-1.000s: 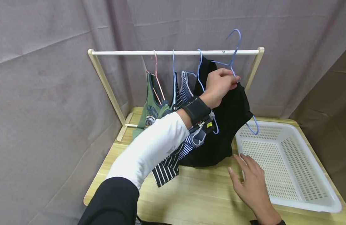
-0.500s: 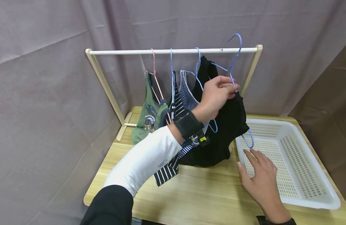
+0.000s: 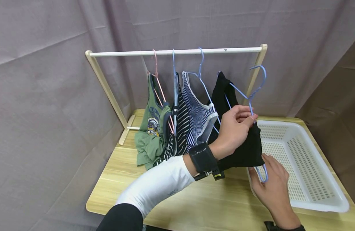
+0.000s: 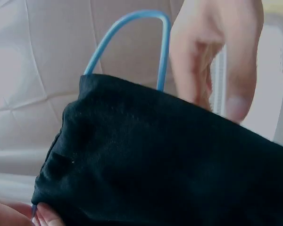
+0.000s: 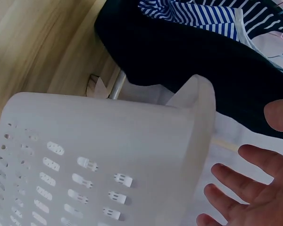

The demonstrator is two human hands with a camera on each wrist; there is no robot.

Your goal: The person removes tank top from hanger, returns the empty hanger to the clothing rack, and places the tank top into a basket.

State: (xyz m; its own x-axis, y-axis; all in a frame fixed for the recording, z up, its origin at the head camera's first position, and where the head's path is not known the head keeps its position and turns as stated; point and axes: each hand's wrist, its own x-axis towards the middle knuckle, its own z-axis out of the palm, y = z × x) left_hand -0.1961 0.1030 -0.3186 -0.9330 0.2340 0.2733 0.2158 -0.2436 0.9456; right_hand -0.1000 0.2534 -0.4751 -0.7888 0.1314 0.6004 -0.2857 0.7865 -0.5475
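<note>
My left hand [image 3: 233,131] pinches a blue hanger [image 3: 263,77] just below its hook, where one arm slopes down. On that hanger is a black garment [image 3: 248,152], tilted in front of the rack, with the hook free of the bar. The hanger's rounded lower end [image 4: 165,42] sticks out past the black cloth in the left wrist view. My right hand [image 3: 272,189] is beside that end, low by the basket. In the right wrist view, the right hand's fingers [image 5: 240,181] are extended and spread, with the black garment just beyond the thumb.
A white bar on a wooden rack [image 3: 122,53] carries a green tank top [image 3: 154,128] on a pink hanger and two striped tops, one black [image 3: 181,118], one blue [image 3: 197,109]. A white perforated basket [image 3: 318,154] stands right on the wooden table [image 3: 194,205].
My left hand has brought the hanger and black garment down and right, away from the bar. My right hand has moved right, to the hanger's lower end.
</note>
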